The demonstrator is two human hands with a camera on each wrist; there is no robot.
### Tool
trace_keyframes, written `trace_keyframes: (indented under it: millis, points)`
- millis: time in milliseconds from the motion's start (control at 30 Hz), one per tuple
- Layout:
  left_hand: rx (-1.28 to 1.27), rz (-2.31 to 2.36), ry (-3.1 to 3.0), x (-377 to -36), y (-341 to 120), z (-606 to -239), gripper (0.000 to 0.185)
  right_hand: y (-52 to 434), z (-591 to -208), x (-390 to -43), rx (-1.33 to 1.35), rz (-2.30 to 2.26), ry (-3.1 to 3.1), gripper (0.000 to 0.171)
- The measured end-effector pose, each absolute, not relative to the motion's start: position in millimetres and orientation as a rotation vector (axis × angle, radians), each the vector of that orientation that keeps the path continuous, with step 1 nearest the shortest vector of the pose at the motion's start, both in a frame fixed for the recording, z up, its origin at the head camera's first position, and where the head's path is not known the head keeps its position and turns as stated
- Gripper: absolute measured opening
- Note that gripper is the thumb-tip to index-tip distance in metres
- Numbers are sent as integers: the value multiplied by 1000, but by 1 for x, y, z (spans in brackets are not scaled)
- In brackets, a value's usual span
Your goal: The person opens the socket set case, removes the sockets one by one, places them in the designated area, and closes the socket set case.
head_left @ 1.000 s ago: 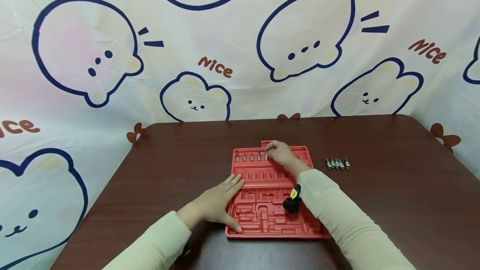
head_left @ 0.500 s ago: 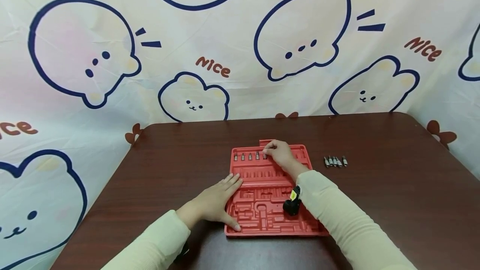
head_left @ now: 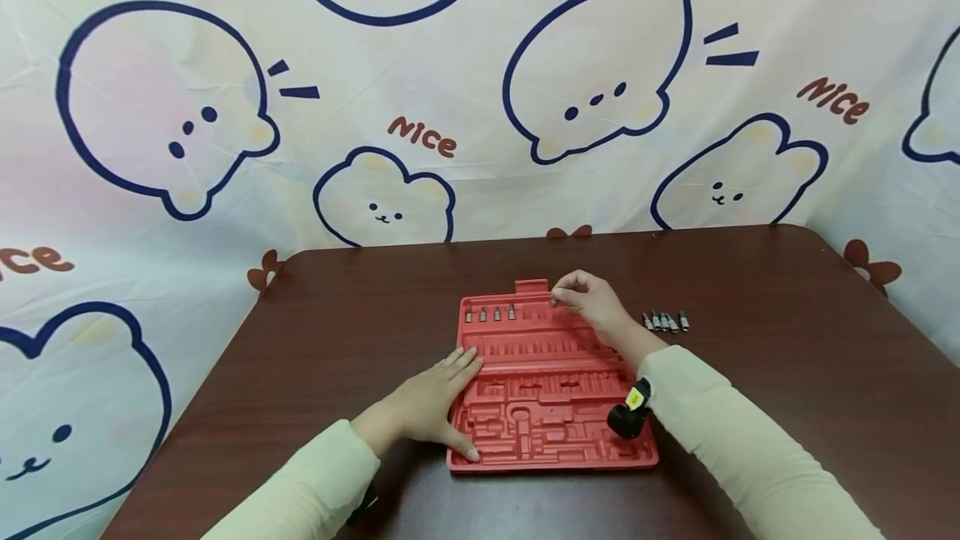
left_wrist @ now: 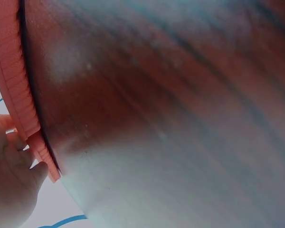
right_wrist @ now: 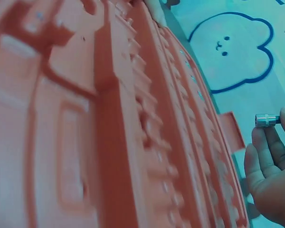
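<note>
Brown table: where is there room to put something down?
The brown wooden table is bare left of the red plastic tray and beyond its far edge. It is crowded right of the tray's far corner, where small silver metal bits lie.

"Nice" on backdrop cloth point(head_left: 420, 137), repeated

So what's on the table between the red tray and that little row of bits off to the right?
Nothing: bare table separates red tray and loose bits, in the head view.

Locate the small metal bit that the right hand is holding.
In the head view the metal bit is pinched in the right hand above the red tray's far edge, right of four seated bits.
</note>
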State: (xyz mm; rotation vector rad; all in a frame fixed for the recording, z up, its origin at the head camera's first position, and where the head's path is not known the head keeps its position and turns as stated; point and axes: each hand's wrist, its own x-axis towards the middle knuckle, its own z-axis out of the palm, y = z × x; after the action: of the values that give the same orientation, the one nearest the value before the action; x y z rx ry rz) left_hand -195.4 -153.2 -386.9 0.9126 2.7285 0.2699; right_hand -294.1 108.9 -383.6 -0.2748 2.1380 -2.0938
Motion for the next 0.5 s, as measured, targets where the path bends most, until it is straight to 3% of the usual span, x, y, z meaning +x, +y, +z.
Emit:
trace_keyframes:
  millis: [500]
  points:
    - [926, 226, 2745, -197, -154, -390, 117, 167, -377, -279, -238, -2096, 2191, 10]
